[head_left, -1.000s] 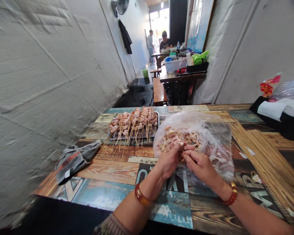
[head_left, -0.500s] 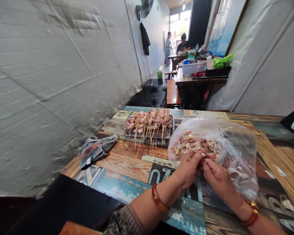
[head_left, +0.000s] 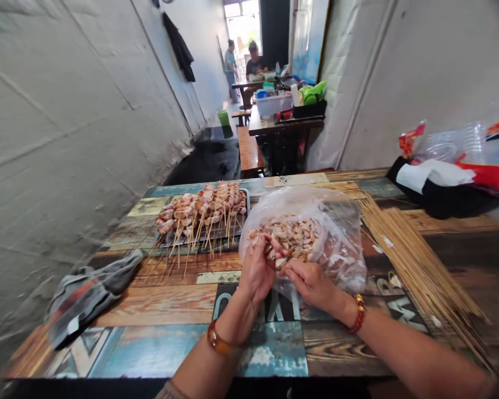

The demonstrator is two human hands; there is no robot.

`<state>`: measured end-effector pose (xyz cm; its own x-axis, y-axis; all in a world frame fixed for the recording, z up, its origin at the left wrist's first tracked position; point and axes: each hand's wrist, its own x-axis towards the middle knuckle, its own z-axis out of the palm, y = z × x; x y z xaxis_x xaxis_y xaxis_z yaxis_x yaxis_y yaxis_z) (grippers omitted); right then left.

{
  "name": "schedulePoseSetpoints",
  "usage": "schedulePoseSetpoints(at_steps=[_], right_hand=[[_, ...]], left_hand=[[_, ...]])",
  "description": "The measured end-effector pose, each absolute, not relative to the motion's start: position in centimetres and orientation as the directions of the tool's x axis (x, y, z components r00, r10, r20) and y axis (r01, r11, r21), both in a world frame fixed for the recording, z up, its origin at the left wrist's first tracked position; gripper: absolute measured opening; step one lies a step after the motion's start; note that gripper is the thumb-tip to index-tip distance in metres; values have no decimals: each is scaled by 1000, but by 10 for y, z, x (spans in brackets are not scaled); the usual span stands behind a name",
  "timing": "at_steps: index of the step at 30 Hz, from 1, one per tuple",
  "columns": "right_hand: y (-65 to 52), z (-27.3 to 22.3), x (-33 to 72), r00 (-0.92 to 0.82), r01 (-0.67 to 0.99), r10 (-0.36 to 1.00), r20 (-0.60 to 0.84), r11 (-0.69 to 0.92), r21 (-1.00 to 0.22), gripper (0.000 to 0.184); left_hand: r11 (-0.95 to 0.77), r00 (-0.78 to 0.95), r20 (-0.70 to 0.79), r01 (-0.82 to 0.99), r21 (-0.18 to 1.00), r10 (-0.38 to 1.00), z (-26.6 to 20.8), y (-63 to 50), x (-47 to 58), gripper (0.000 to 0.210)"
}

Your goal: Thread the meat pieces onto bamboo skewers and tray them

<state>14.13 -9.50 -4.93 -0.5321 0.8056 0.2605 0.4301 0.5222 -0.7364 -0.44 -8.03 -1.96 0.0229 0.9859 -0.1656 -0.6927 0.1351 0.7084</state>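
Note:
My left hand (head_left: 258,271) is curled at the near edge of a clear plastic bag (head_left: 343,249), with a pale pink raw meat piece (head_left: 278,245) at its fingertips. Just to its right, my right hand (head_left: 311,282) is closed with thumb and forefinger pinched; what it grips is too small to make out. Many loose raw meat pieces (head_left: 297,235) lie in the opened bag behind both hands. Left of the bag, meat skewers (head_left: 205,208) are piled on a metal tray (head_left: 248,199), their bare stick ends pointing toward me.
A bundle of bamboo skewers (head_left: 419,266) lies on the right of the patterned table (head_left: 149,343). A grey cloth (head_left: 93,296) is at the left, beside the wall. Plastic packaging (head_left: 453,166) sits at the back right. Two people are farther back near other tables.
The view has swung right, bringing the bamboo sticks and packaging into fuller view. My hands remain close together at the bag, the left one now turned more upright with its fingers raised.

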Motion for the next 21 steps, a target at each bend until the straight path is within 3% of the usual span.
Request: schedulePoseSetpoints(at_steps=[7, 14, 17, 21], right_hand=[[-96, -49, 141, -540, 387, 792, 285, 534, -751, 35], [-94, -48, 152, -557, 461, 812, 173, 476, -749, 33], [-96, -37, 167, -554, 495, 817, 157, 475, -727, 37], [-102, -11, 191, -405, 578, 892, 199, 419, -700, 39]], left_hand=[[116, -9, -158, -640, 760, 987, -19, -84, -4, 35], [-17, -137, -127, -740, 672, 982, -19, -79, -20, 41], [-16, -71, -61, -772, 635, 996, -22, -79, -26, 44], [55, 77, 10, -785, 617, 997, -31, -80, -25, 61]])
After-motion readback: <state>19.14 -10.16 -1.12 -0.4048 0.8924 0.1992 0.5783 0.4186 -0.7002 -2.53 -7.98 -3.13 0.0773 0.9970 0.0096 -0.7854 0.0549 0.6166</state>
